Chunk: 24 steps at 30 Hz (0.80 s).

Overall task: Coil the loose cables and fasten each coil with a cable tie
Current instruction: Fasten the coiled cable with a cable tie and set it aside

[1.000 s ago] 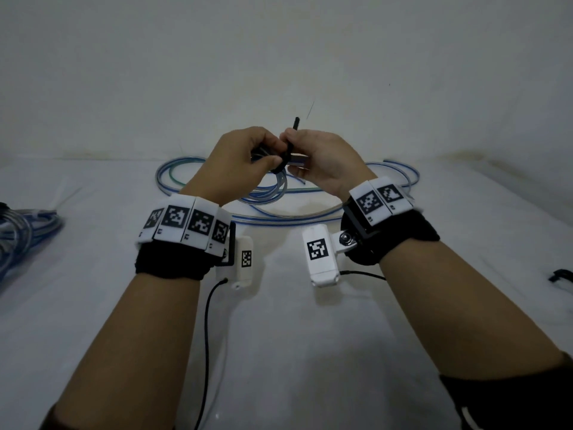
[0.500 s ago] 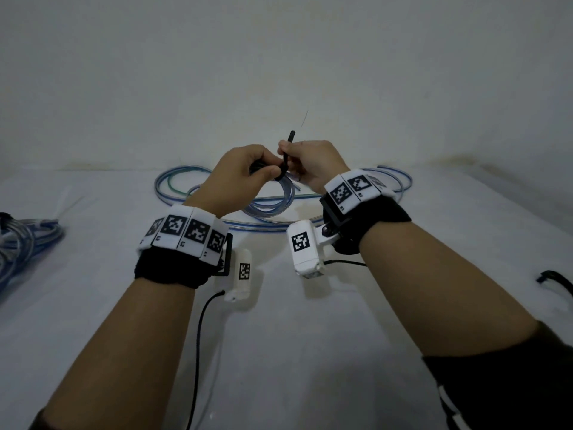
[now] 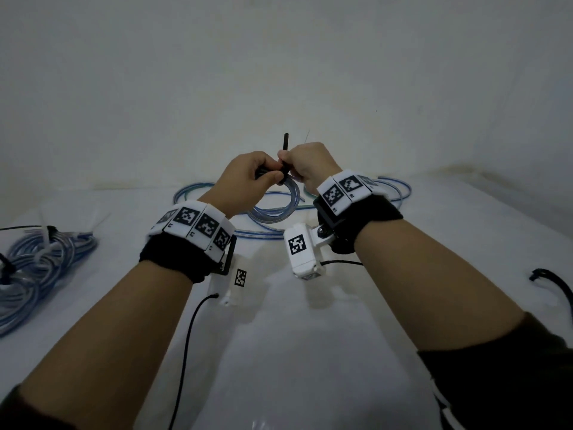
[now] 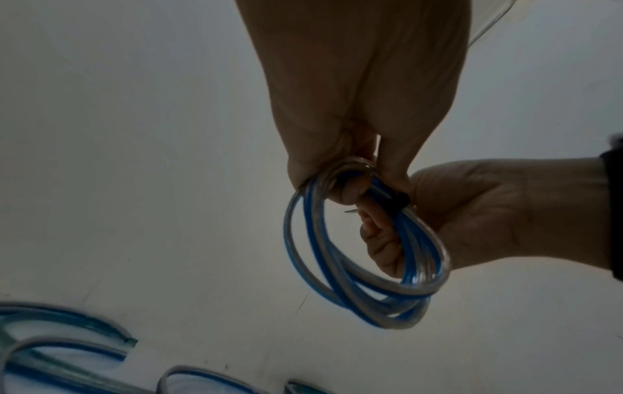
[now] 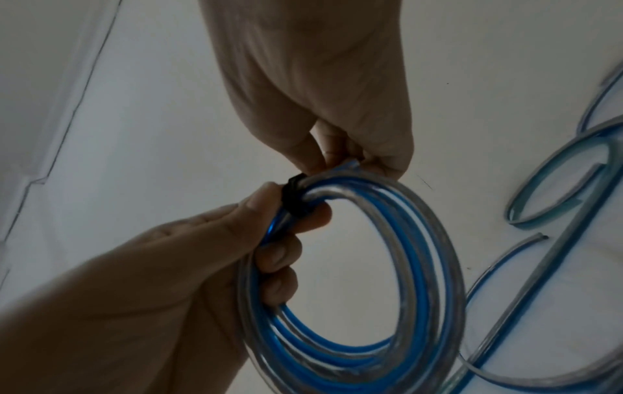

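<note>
Worktop (image 3: 279, 352) carries loose cables (image 3: 192, 193) at the back and tied bundles (image 3: 37, 265) far left; above it the left hand (image 3: 245, 178) grips a blue-and-clear coil (image 3: 279, 209) (held clear of the surface), while the right hand (image 3: 310, 166) pinches the black cable tie (image 3: 285, 147) wrapped round it
</note>
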Tool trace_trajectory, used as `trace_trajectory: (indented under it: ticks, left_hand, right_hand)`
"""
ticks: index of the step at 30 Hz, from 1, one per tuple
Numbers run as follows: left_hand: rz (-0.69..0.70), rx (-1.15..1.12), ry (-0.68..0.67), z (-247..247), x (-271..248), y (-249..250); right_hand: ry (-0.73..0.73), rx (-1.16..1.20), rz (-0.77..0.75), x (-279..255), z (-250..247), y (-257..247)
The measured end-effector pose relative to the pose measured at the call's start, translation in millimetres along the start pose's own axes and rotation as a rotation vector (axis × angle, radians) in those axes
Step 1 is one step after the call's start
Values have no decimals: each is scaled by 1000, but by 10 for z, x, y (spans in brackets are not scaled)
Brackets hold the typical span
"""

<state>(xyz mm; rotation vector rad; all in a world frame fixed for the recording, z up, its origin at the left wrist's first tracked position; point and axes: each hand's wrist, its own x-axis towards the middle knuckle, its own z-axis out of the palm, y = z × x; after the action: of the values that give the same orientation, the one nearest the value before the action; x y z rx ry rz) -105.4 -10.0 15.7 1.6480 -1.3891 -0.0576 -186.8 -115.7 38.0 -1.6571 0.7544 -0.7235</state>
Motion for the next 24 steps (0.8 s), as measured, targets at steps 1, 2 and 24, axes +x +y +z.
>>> trace_trajectory:
  ticks: [1,2,24]
  left_hand:
    - [-11,-10,-4,-3,-15,12]
    - [-17,-9,-9,-11,-31,27]
    - [-174,6,294,-367,-389,-6]
  right_hand:
    - [8,-12,6,-2,-2,-3]
    - [11,-18,11,-7,-2,-12]
    - [-72,146,-111,-546,547,-71]
